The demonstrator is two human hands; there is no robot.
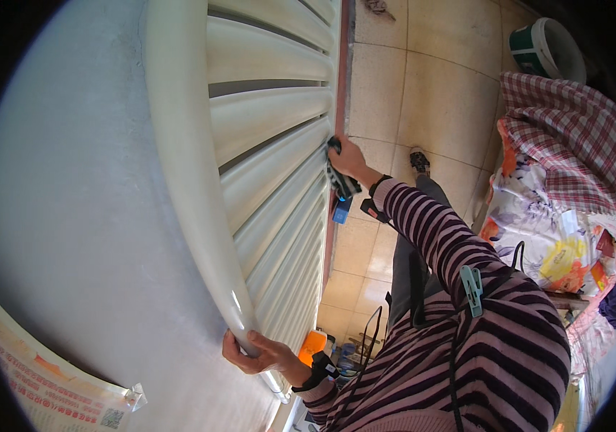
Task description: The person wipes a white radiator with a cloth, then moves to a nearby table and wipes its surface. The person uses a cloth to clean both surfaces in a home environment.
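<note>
My left hand (pixel 265 352) curls around the near end of the thick cream top pipe (pixel 189 135) of a radiator. Lower down, my right hand (pixel 348 159) holds a dark, pale-striped item (pixel 343 181) that looks like a cloth, against the lower ends of the radiator's flat tubes (pixel 270 121). Part of that item is hidden under my fingers, and its exact kind is unclear. Just beside it, a small blue object (pixel 342 209) stands by the reddish base strip (pixel 342 70).
At the left is a grey wall (pixel 70 189) with a printed sheet (pixel 54 383). A bed with a floral cover (pixel 529 216) and checked cloth (pixel 567 129) stands right of the tiled floor (pixel 443 92), below a bucket (pixel 543 51). An orange container (pixel 313 345) sits near my left wrist.
</note>
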